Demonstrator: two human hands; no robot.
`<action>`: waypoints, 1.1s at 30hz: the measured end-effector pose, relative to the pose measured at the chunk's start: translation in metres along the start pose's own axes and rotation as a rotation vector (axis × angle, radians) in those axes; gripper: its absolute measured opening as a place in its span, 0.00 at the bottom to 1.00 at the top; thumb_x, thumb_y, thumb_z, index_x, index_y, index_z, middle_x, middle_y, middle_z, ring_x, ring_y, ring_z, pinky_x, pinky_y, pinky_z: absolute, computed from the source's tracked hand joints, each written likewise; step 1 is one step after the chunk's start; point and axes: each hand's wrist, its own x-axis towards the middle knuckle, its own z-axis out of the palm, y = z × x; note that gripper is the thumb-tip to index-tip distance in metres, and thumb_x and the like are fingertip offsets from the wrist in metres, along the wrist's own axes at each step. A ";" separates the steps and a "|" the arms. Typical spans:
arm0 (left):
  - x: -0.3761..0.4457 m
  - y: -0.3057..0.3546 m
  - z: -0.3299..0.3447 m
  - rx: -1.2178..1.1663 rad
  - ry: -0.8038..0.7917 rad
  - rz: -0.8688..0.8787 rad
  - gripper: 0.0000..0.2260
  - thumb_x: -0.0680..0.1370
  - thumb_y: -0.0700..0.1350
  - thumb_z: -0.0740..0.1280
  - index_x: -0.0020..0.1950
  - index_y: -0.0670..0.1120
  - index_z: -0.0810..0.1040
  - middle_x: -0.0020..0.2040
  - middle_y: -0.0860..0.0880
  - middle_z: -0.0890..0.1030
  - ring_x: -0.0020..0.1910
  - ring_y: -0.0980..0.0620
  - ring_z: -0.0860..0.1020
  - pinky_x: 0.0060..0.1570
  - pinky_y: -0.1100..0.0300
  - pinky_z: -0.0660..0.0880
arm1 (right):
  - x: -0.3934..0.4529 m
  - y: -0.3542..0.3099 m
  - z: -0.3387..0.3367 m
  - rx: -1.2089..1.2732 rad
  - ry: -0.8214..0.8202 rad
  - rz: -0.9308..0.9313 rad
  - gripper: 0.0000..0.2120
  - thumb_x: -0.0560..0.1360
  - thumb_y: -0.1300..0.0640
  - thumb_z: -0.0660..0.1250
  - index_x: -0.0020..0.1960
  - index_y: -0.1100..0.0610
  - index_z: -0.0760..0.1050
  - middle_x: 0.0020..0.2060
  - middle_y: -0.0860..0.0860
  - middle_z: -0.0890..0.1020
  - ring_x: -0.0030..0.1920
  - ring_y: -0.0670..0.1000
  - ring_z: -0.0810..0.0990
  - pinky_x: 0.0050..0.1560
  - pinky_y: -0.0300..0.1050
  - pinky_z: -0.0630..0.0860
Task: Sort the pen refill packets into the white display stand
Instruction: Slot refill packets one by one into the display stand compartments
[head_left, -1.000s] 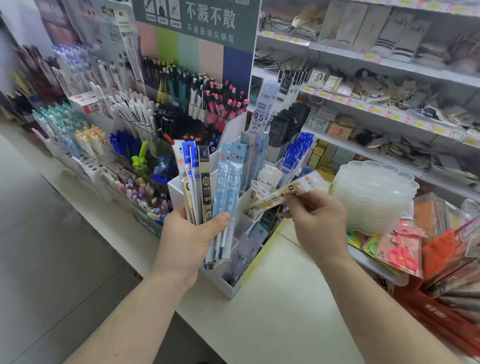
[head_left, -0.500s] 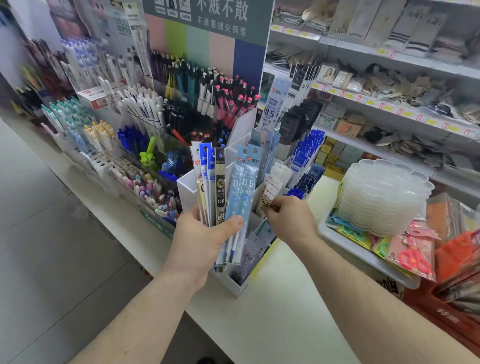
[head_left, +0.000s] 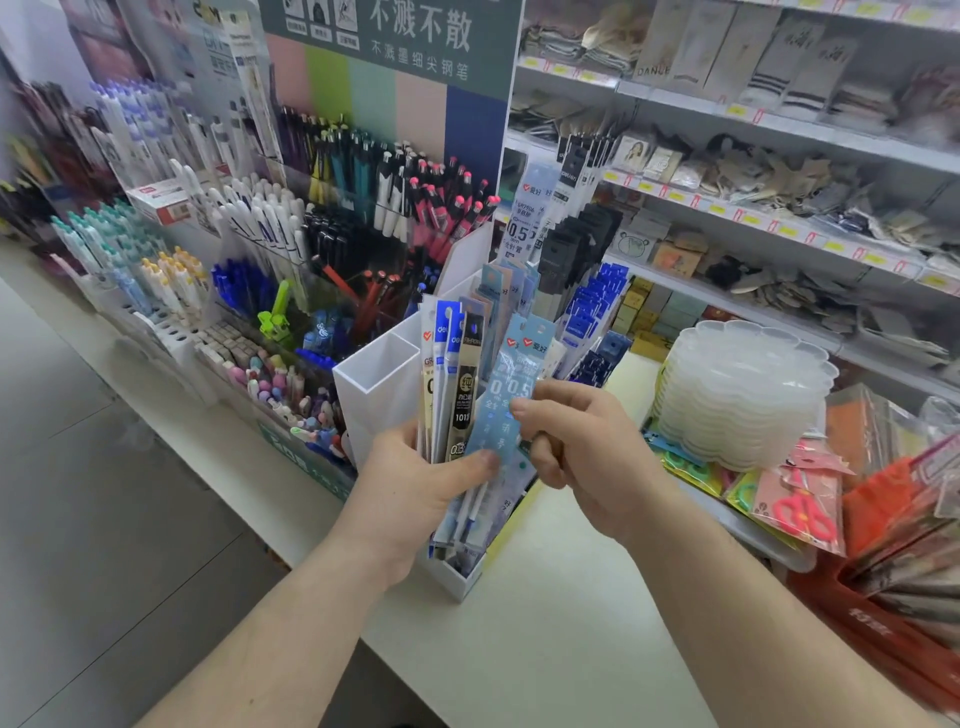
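One head-worn camera looks forward and down, close above the white display stand (head_left: 382, 387). Shelves rise behind the stand.

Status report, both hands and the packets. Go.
Left hand grips fanned refill packets. Right hand pinching light-blue packet. White display stand behind, nothing blocking.

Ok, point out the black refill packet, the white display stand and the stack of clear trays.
black refill packet (head_left: 464, 400): head view, middle of its printed face.
white display stand (head_left: 378, 402): head view, front wall of the empty compartment.
stack of clear trays (head_left: 737, 400): head view, side of the stack.
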 end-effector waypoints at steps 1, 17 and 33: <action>0.000 0.001 0.001 -0.013 -0.010 -0.005 0.12 0.72 0.34 0.74 0.54 0.44 0.82 0.48 0.44 0.86 0.49 0.43 0.85 0.53 0.47 0.80 | 0.000 0.000 -0.001 -0.015 -0.022 -0.012 0.09 0.78 0.63 0.68 0.43 0.68 0.72 0.27 0.55 0.70 0.26 0.50 0.60 0.28 0.43 0.58; -0.006 0.020 -0.025 -0.025 0.300 0.098 0.03 0.78 0.37 0.69 0.50 0.44 0.79 0.38 0.50 0.86 0.34 0.53 0.84 0.31 0.62 0.78 | 0.014 -0.028 -0.014 -0.042 0.302 -0.222 0.06 0.77 0.64 0.70 0.41 0.59 0.81 0.29 0.50 0.81 0.24 0.48 0.76 0.26 0.39 0.72; -0.016 0.020 -0.013 -0.120 0.172 0.015 0.05 0.78 0.36 0.68 0.51 0.44 0.80 0.40 0.47 0.86 0.35 0.51 0.83 0.30 0.62 0.76 | 0.057 0.008 0.042 -0.814 0.326 -0.358 0.07 0.75 0.50 0.70 0.43 0.52 0.84 0.36 0.48 0.84 0.43 0.54 0.81 0.44 0.50 0.79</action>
